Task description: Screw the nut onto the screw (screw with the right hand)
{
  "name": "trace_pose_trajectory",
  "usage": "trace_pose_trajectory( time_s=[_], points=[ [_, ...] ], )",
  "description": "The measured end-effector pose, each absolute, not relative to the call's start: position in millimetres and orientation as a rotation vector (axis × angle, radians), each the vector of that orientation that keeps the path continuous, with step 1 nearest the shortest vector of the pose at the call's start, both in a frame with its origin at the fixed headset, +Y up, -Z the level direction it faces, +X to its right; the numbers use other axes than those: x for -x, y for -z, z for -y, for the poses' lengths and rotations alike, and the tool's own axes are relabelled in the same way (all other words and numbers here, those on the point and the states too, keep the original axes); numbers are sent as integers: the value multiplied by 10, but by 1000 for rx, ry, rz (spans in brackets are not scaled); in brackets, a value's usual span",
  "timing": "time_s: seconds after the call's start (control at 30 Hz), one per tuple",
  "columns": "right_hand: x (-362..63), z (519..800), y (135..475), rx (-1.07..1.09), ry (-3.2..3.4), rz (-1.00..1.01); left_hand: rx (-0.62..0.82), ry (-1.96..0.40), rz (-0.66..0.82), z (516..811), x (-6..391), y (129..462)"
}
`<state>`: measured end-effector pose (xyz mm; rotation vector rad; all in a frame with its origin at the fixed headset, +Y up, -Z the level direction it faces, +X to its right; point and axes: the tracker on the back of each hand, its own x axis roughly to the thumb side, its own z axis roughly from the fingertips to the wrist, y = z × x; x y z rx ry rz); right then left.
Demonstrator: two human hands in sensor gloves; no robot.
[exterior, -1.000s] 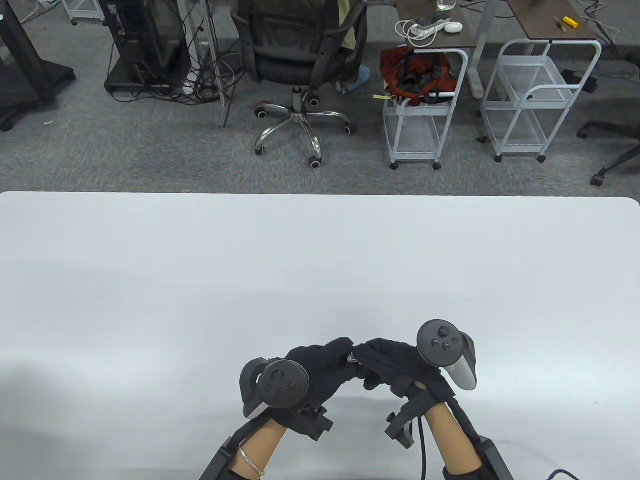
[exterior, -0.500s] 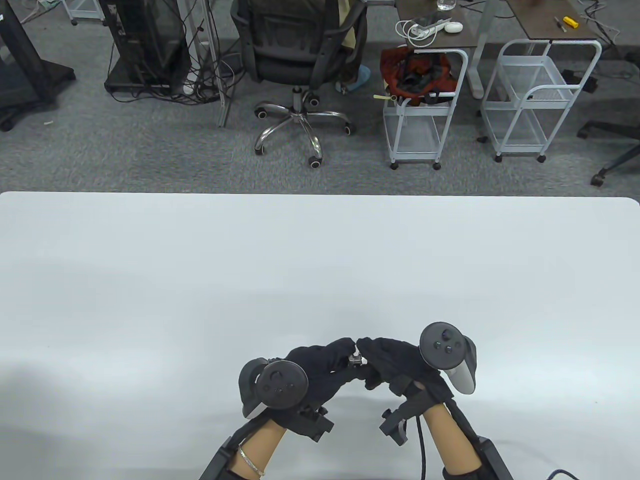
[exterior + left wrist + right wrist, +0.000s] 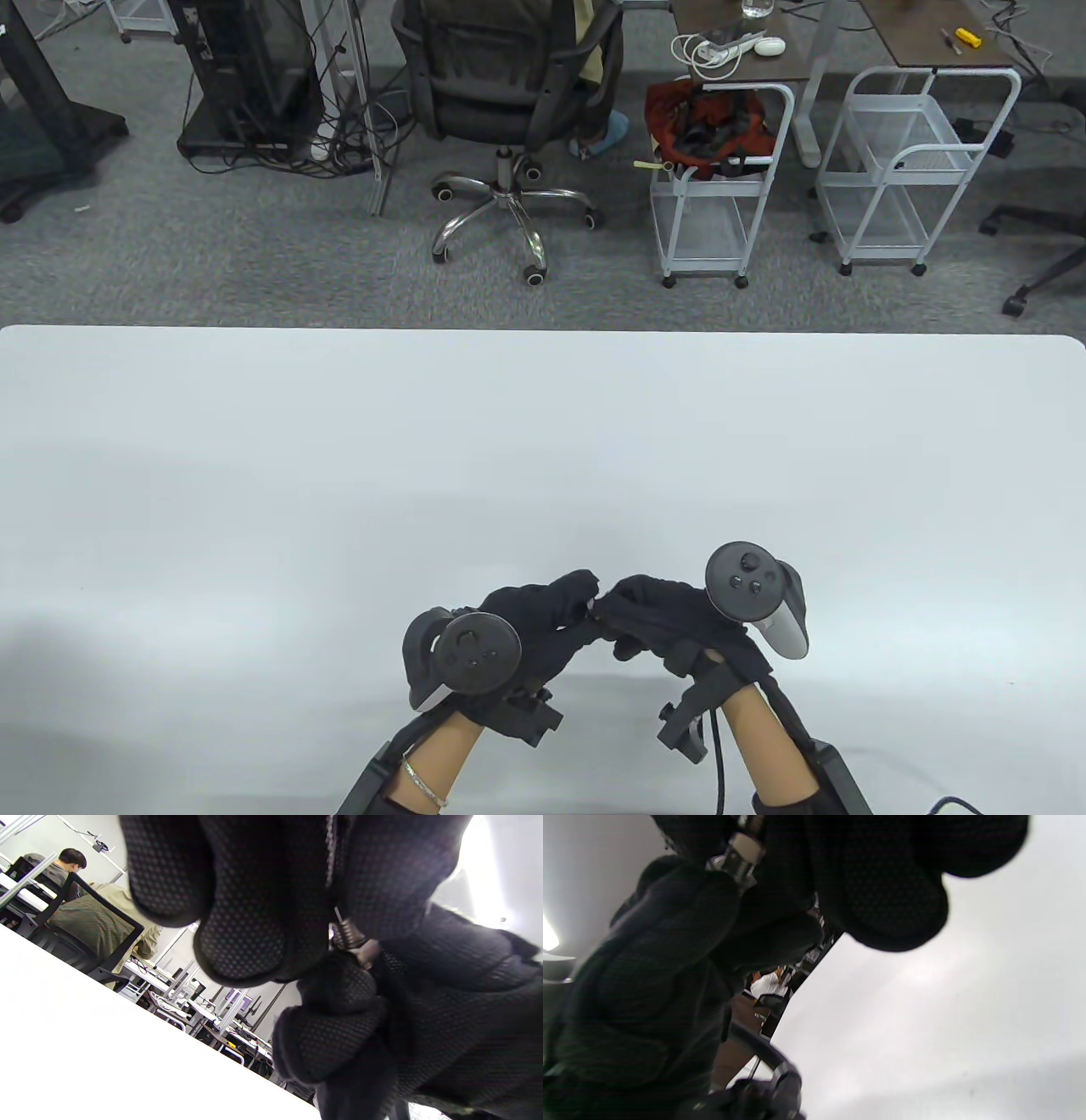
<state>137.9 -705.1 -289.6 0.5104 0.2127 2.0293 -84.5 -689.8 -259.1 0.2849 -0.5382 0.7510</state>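
Observation:
My two gloved hands meet fingertip to fingertip near the table's front edge. My left hand (image 3: 584, 597) pinches a small threaded metal screw (image 3: 347, 935); its shaft sticks out from between the fingers in the left wrist view. My right hand (image 3: 614, 604) pinches the nut (image 3: 368, 953) on the end of that screw. In the right wrist view the metal nut and screw (image 3: 739, 852) show between my right fingers (image 3: 882, 878) and the left glove. In the table view the fingers hide both parts.
The white table (image 3: 543, 441) stretches away in front of the hands. Beyond its far edge stand an office chair (image 3: 509, 102) and two white wire carts (image 3: 721, 187), off the table.
Half a second ago a bit of metal showed between the fingertips; now the right fingers have turned and closed over it. Both hands stay in the same place.

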Motion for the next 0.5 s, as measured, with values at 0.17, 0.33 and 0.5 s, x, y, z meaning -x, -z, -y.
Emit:
trace_pose_trajectory(
  time_s=[0.17,0.33,0.5],
  points=[
    [-1395,7053,2887,-505,-1998,-256,-268,-775,529,6916,849,2604],
    [-1386,7059,2896,-494,-2028,-206,-274,-762,539,6918,849,2606],
    [-1394,7056,2895,-535,-1993,-313,-275,-766,525,6920,858,2610]
  ],
)
